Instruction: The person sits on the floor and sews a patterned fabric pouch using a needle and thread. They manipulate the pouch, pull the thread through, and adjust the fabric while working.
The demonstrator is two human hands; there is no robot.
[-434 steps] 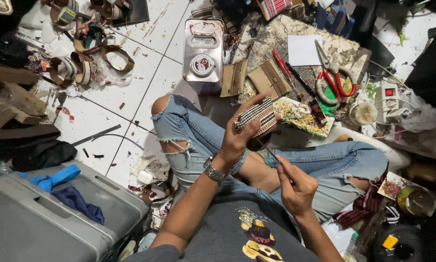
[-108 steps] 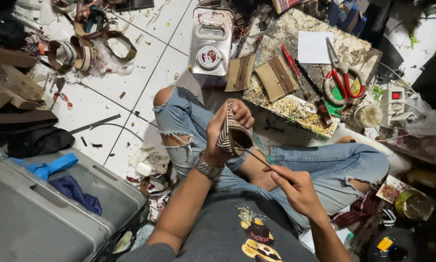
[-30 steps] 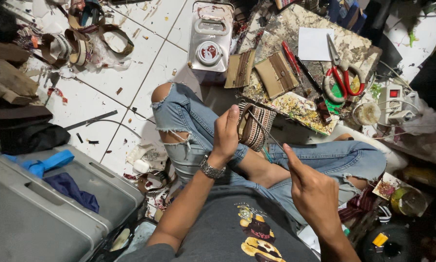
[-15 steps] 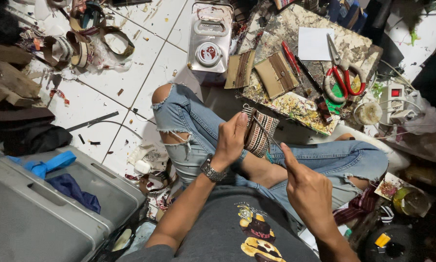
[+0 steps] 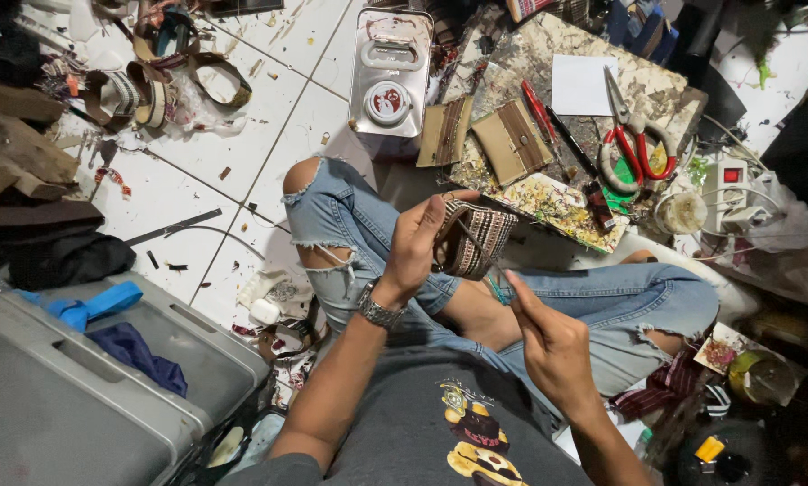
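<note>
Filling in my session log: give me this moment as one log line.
left hand: holds striped woven pouch | right hand: fingers pinched just below pouch, thread not discernible | posture: seated cross-legged on tiled floor | nearby: red-handled scissors

Red scissors (image 5: 636, 144) lie on the stained board (image 5: 557, 193) beside white paper (image 5: 582, 85); a metal can (image 5: 390, 72) stands on the tiles, grey case (image 5: 71, 396) nearby.
</note>
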